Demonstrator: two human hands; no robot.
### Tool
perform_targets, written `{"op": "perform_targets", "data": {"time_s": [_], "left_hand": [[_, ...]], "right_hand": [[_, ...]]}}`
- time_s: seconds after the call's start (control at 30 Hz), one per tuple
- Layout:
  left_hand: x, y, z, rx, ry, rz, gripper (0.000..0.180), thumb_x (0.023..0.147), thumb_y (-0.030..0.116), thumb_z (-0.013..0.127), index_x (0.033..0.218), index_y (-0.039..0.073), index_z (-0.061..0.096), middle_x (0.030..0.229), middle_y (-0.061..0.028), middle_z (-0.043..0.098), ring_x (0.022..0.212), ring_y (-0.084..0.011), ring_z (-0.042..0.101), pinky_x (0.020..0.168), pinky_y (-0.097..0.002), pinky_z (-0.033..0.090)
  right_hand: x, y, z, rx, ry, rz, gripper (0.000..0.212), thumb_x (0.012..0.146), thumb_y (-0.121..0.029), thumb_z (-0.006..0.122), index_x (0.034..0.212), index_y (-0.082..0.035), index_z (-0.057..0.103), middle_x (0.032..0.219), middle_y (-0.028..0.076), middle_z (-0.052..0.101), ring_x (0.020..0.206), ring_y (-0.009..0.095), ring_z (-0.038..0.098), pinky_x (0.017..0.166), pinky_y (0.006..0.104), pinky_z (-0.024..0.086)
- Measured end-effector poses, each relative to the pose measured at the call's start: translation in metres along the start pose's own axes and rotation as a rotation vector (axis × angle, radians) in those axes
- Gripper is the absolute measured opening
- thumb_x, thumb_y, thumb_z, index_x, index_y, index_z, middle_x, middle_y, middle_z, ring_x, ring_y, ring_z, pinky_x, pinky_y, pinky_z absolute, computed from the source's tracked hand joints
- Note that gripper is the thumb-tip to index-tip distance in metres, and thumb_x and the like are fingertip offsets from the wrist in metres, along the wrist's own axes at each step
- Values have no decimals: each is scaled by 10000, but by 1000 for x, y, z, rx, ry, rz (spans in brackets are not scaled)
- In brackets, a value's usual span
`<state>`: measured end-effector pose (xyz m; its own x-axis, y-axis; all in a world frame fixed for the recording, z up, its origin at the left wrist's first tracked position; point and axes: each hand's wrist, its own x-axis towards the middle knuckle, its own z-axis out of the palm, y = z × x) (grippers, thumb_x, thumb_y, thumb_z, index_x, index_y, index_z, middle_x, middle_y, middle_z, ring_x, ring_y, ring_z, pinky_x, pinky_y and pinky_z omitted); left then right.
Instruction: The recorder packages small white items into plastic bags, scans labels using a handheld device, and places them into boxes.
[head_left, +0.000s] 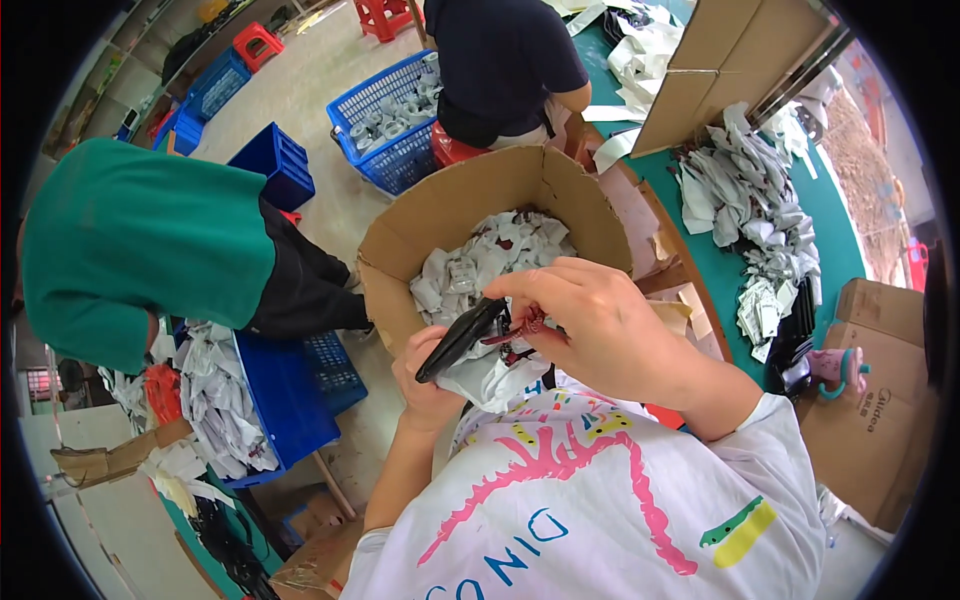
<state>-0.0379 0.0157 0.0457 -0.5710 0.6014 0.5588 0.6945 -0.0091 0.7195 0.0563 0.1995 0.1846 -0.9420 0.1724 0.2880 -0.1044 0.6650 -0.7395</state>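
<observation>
My left hand [425, 372] is closed on a flat, glossy black object [462, 340] with rounded ends; its kind is not clear. A crumpled white wrapper [498, 384] hangs below it, close to my shirt. From the right, my right hand [590, 305] reaches over, with its index finger at the object's upper end. Thin dark red cord [530, 328] bunches between the thumb and fingers of that hand. Just beyond both hands stands an open cardboard box [400, 235], partly filled with crumpled white wrappers [485, 255] showing dark red bits.
A green table [715, 265] on the right bears a heap of white wrappers [760, 220] and a pink cup [835, 368]. People sit or bend ahead and at left. Blue crates [375, 110] stand on the floor; a blue bin [285, 390] at left holds more white pieces.
</observation>
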Motion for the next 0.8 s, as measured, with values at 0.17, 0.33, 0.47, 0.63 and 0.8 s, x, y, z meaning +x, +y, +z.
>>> {"op": "perform_targets", "data": {"time_s": [0.17,0.33,0.47,0.63,0.8], "left_hand": [[-1,3,-6,143,29,98,566,546,130,786,992,92,440,846,-105,574,646,-240,596,539,-285,476],[0,3,-11,174,3,190,550,539,130,763,985,85,446,840,-88,569,631,-228,581,498,-309,451],[-5,0,-7,175,29,223,545,542,138,763,985,78,451,847,-93,573,637,-231,583,508,-307,455],[-12,3,-2,85,-3,177,555,541,124,759,1005,66,461,871,-107,582,643,-241,587,522,-304,461],[-13,10,2,57,-20,157,560,532,130,765,1000,56,467,874,-107,583,646,-237,587,527,-307,463]], "right_hand": [[-2,6,3,-1,-112,-89,398,585,58,653,963,-59,609,706,49,570,672,212,549,614,319,457],[1,20,0,22,-230,-252,439,569,39,667,990,-78,622,739,45,561,700,210,524,629,307,452],[-4,27,1,-110,-271,-463,362,621,-57,637,983,-73,629,831,46,550,723,205,529,643,300,459],[-4,29,0,-294,-277,-636,321,659,-113,590,970,-47,629,867,50,541,747,190,542,636,283,478],[-2,34,-9,-311,-351,-758,319,654,-121,584,956,-30,629,887,61,553,763,194,560,623,278,492]]}}
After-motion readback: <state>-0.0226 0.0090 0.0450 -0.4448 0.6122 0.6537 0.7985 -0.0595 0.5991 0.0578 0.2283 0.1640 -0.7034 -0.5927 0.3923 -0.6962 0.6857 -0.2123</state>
